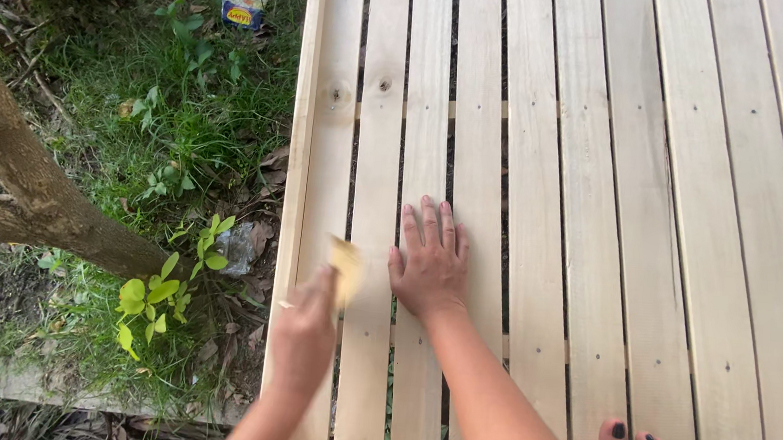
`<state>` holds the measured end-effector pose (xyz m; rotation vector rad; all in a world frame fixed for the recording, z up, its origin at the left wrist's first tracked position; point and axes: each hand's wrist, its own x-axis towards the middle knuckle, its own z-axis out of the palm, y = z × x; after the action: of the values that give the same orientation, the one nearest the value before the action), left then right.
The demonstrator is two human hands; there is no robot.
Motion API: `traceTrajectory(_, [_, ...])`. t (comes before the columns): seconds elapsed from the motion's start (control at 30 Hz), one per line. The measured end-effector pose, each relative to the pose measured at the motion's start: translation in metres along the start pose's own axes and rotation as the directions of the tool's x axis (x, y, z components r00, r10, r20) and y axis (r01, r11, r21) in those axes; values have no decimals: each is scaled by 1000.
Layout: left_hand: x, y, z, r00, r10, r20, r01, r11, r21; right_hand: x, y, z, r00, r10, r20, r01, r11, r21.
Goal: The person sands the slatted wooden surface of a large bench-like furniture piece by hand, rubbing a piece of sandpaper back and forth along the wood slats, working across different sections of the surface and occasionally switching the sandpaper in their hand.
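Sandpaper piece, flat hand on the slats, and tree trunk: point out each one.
sandpaper piece [346, 265], head view, on the blurred tan sheet above the fingers.
right hand [430, 262], head view, on the back of the hand.
tree trunk [18, 167], head view, on the bark mid-trunk.

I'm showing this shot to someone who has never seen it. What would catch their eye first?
The pale slatted wooden platform fills the right. On it the right hand lies flat, fingers spread, while the left hand holds a blurred yellowish piece near the platform's left edge. A tree trunk slants over grass at left.
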<state>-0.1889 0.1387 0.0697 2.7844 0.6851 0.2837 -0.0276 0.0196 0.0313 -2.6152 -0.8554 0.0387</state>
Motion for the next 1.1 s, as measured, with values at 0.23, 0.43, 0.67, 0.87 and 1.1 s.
traceTrajectory(0.23, [20, 13, 56, 985, 114, 131, -108, 993, -49, -1, 3, 4, 999, -12, -43, 12, 1000, 8])
traceTrajectory(0.43, [190, 9, 86, 998, 60, -12, -61, 997, -52, -1, 2, -4, 999, -13, -33, 14, 999, 53])
traceTrajectory(0.67, [185, 16, 91, 988, 149, 46, -147, 988, -43, -4, 6, 3, 993, -23, -120, 34, 995, 92])
traceTrajectory(0.87, [23, 39, 71, 988, 30, 153, -13, 994, -113, -5, 23, 6, 934, 109, -341, 86, 857, 508])
traceTrajectory(1.1, [-52, 94, 80, 973, 17, 230, 19, 988, -153, -91, 49, -28, 882, 348, -316, -48, 735, 676])
